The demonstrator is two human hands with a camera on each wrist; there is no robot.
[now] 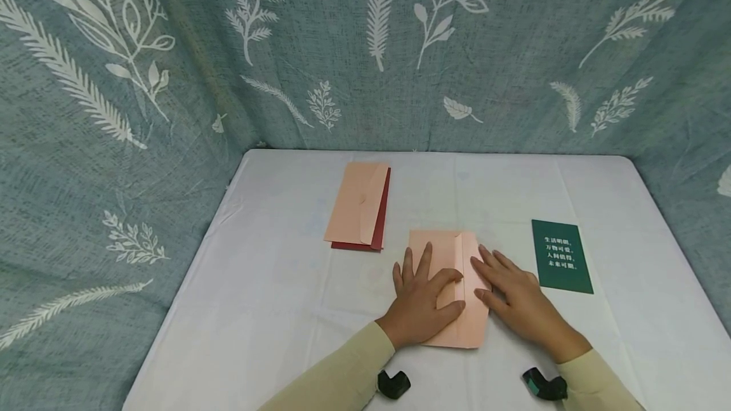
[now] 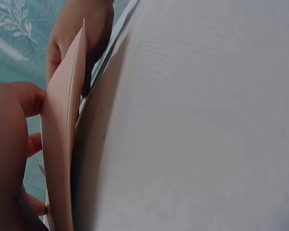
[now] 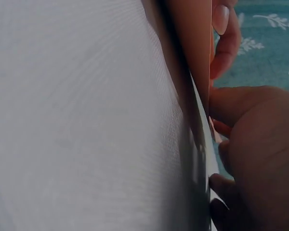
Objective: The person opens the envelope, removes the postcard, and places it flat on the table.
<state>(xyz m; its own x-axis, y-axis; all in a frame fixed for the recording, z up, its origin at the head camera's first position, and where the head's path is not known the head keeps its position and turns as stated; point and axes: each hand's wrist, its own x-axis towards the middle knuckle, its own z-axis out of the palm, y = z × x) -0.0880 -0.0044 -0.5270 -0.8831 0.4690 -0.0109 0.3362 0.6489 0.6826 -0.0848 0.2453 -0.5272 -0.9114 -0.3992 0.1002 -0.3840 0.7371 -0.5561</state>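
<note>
A pale pink envelope lies on the white-covered table, its long flap folded over along the right side. My left hand rests on it with fingers spread, thumb and index finger reaching to the flap's edge. At the right edge of the envelope, my right hand touches it with fingertips and thumb, the fingers nearly straight. Seen edge-on in the left wrist view, the envelope stands slightly open at its end, with fingertips of the left hand against its face. In the right wrist view the right hand's thumb meets the envelope.
Another pink envelope lies at the back left, on top of a dark red one. To the right of the right hand is a dark green card with white writing. A patterned green curtain hangs behind the table.
</note>
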